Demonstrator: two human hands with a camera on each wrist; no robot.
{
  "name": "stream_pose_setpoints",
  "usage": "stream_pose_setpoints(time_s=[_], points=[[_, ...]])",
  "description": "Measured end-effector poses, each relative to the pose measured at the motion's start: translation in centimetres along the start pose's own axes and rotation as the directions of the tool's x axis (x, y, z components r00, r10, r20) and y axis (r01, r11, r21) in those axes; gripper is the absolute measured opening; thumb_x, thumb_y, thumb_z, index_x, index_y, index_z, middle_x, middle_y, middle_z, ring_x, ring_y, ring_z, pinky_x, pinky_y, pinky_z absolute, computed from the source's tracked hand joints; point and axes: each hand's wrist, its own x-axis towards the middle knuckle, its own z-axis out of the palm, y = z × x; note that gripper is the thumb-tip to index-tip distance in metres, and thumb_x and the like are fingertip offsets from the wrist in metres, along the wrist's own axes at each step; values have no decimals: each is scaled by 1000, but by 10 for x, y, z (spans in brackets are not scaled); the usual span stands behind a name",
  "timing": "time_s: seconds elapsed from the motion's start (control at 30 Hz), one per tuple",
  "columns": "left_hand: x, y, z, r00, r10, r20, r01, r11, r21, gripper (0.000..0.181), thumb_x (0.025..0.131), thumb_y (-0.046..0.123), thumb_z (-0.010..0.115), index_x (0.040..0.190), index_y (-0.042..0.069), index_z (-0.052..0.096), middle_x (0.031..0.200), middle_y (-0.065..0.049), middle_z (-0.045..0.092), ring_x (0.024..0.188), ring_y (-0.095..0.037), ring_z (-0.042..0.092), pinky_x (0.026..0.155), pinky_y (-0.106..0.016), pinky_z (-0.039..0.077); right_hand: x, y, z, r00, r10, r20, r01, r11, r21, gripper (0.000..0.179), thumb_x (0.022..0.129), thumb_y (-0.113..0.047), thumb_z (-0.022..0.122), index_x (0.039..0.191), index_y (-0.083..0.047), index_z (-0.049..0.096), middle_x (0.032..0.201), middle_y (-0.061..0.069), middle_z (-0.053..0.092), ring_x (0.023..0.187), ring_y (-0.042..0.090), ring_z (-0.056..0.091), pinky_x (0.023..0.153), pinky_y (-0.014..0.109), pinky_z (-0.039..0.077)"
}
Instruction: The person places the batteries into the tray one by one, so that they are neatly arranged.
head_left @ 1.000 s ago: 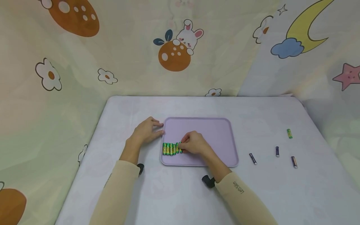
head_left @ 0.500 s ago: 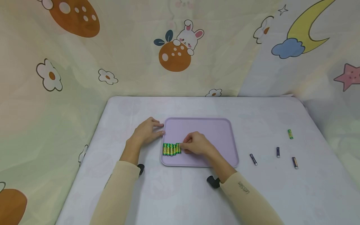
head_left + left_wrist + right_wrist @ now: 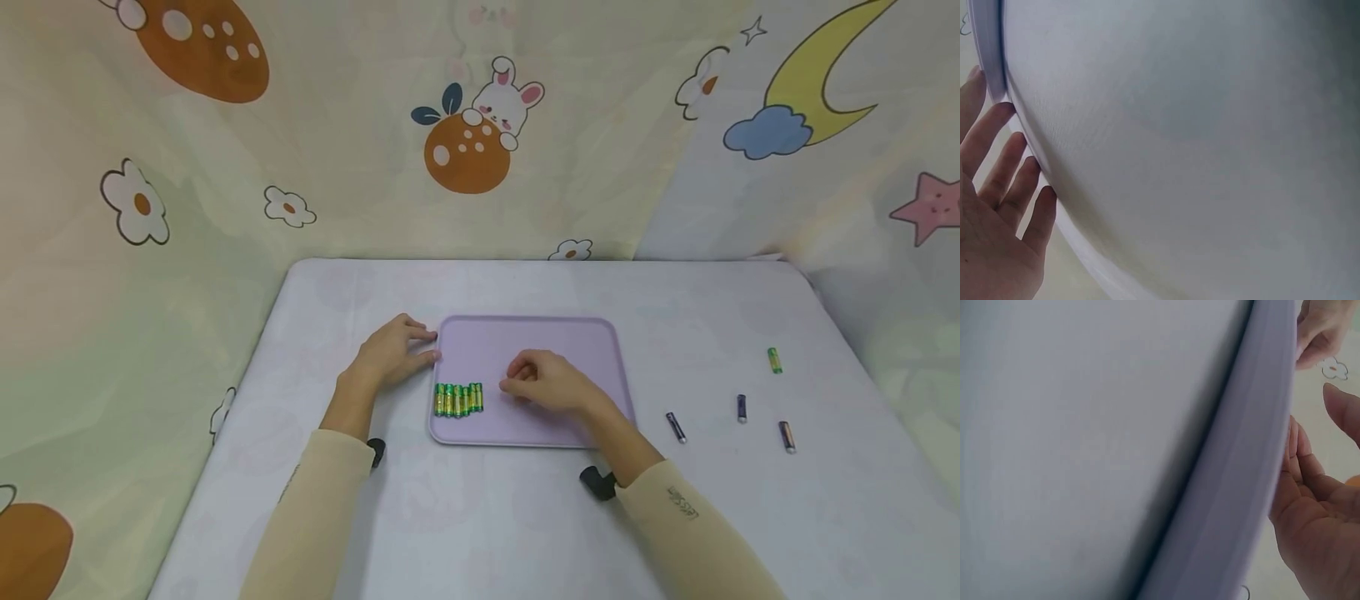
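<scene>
A lilac tray [image 3: 555, 350] lies flat on the table, with a row of several green-and-gold batteries [image 3: 458, 401] side by side at its lower left. My left hand [image 3: 392, 350] rests at the tray's left edge, thumb and fingertips right at the rim. In the left wrist view the fingers of the left hand [image 3: 1007, 206] are spread and fairly straight. Over the middle of the tray hovers my right hand [image 3: 551, 382], a short way right of the row. Thumb and loosely bent fingers of the right hand [image 3: 1316, 506] stand apart, with nothing seen between them.
Right of the tray lie one green battery [image 3: 775, 360] and three dark batteries, namely a slanted one [image 3: 676, 427], a small upright one [image 3: 742, 408] and one with an orange band [image 3: 786, 437]. A patterned cloth [image 3: 360, 125] hangs behind the white table [image 3: 465, 517].
My right hand has let go of the last battery in the row and moved right, away from it. The left hand has stayed at the tray's edge.
</scene>
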Motion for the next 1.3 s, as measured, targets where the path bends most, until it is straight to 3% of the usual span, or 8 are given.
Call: stream_pose_setpoints(time_s=[0.37, 0.63, 0.77, 0.97, 1.17, 1.3], points=[[-1, -2, -6, 1000, -12, -4, 12, 1000, 5, 49, 96, 46, 71, 137, 18, 68, 142, -6, 55, 135, -33, 52, 111, -55, 43, -6, 17, -41, 988, -107, -114, 100, 993, -61, 28, 94, -24, 75, 111, -4, 66, 96, 6, 67, 84, 19, 61, 74, 24, 52], [-2, -3, -11, 999, -36, 2, 36, 999, 17, 50, 96, 46, 70, 137, 19, 68, 142, -7, 55, 135, -34, 51, 111, -56, 44, -17, 33, -67, 968, -91, -235, 83, 996, -45, 36, 95, -22, 74, 121, 0, 62, 107, 9, 68, 96, 22, 65, 77, 25, 54], [0, -3, -7, 999, -39, 2, 39, 999, 17, 49, 95, 46, 71, 137, 20, 68, 141, -6, 55, 135, -33, 52, 111, -56, 44, -29, 47, -84, 953, -92, -288, 83, 996, -44, 39, 96, -22, 73, 124, 2, 60, 110, 12, 71, 96, 19, 66, 77, 22, 54], [5, 3, 4, 999, -10, 36, 10, 1000, 9, 51, 95, 49, 71, 138, 22, 68, 141, -4, 55, 134, -31, 53, 109, -54, 46, -63, 68, -120, 926, -77, -368, 35, 992, -119, 42, 99, -27, 70, 126, 3, 58, 112, 17, 68, 92, 6, 65, 71, 18, 54], [4, 3, 1, 1000, -7, 12, 7, 1000, 17, 49, 95, 48, 71, 137, 22, 69, 140, -4, 56, 133, -31, 54, 108, -54, 47, -80, 79, -156, 893, -61, -446, -21, 984, -176, 47, 102, -31, 66, 132, 2, 54, 116, 18, 66, 86, -6, 63, 69, 13, 51], [2, -1, -2, 1000, -11, 17, 11, 1000, 22, 51, 95, 49, 71, 137, 21, 68, 140, -5, 55, 133, -32, 53, 108, -54, 47, -86, 88, -175, 863, -53, -503, -51, 980, -190, 47, 102, -32, 65, 134, 1, 54, 112, 10, 67, 82, -11, 63, 67, 12, 48]])
